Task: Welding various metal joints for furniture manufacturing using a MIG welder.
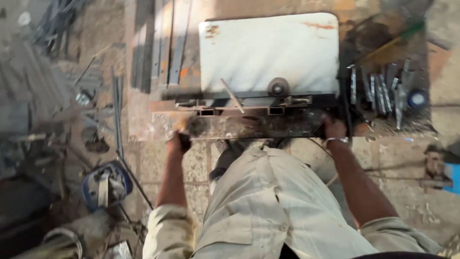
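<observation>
L hand is clenched on the near-left corner of the bench, a rusty steel slab whose long axis runs left-right across the view. On it lies a steel frame of square tubes, also lengthwise left-right, just beyond both hands, w/ a thin rod leaning across it. Behind, touching the frame, a white panel w/ a round knob. R hand, bracelet on wrist, grasps the near-right edge. Both about equally near the frame; loose bars lie right of the R hand.
</observation>
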